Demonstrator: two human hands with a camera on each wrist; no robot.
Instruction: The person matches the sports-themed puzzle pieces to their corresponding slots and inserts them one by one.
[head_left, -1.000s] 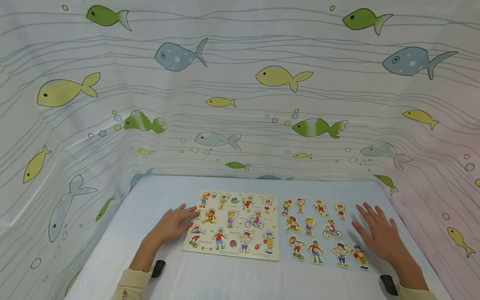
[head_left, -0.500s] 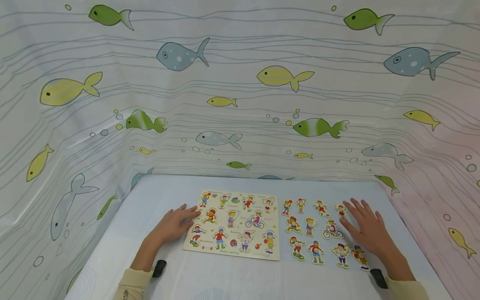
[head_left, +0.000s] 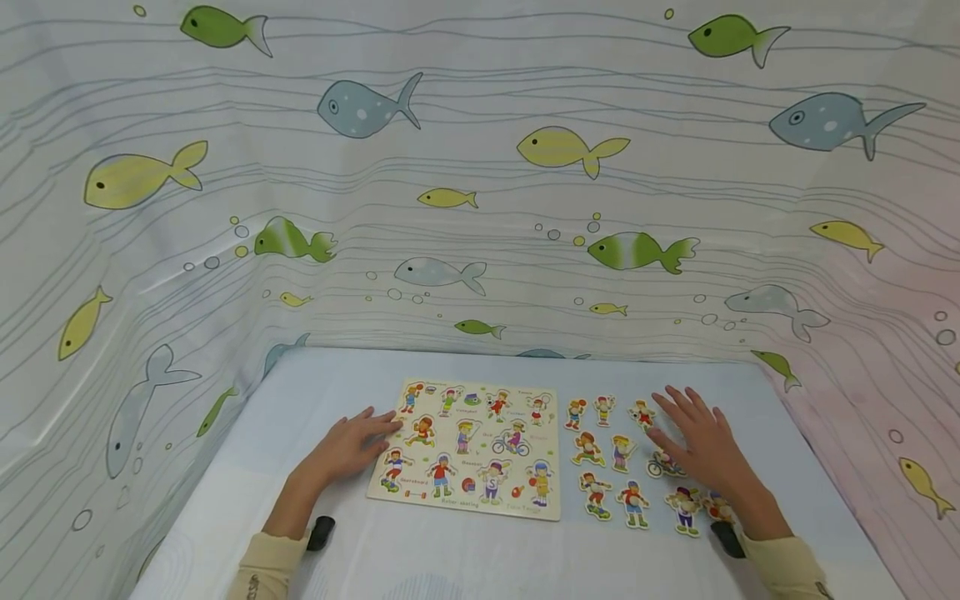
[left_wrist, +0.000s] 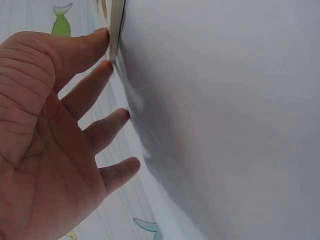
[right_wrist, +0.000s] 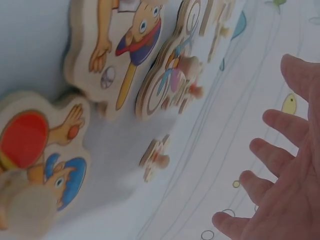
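My left hand (head_left: 347, 450) lies at the left edge of a wooden puzzle board (head_left: 442, 435) printed with children doing sports. In the left wrist view, thumb and index fingertips meet the board's edge (left_wrist: 115, 35), and the other fingers are loosely extended. Spread and holding nothing, my right hand (head_left: 697, 437) is over the loose puzzle pieces right of the board. Its fingertips overlap the football piece (head_left: 642, 412); the bicycle piece (head_left: 662, 465) is partly covered and the tennis piece hidden in the head view. Below the palm, the table tennis piece (right_wrist: 67, 135) shows a round wooden knob.
More loose pieces lie in rows, among them a runner (head_left: 587, 450), a golfer (head_left: 621, 452) and a baseball player (head_left: 684, 510). The table wears a pale cloth (head_left: 315, 379). A fish-patterned curtain (head_left: 480, 242) stands around the back and sides.
My right hand has moved left from beside the pieces to over them, covering the tennis piece and part of the bicycle piece. My left hand has stayed at the board.
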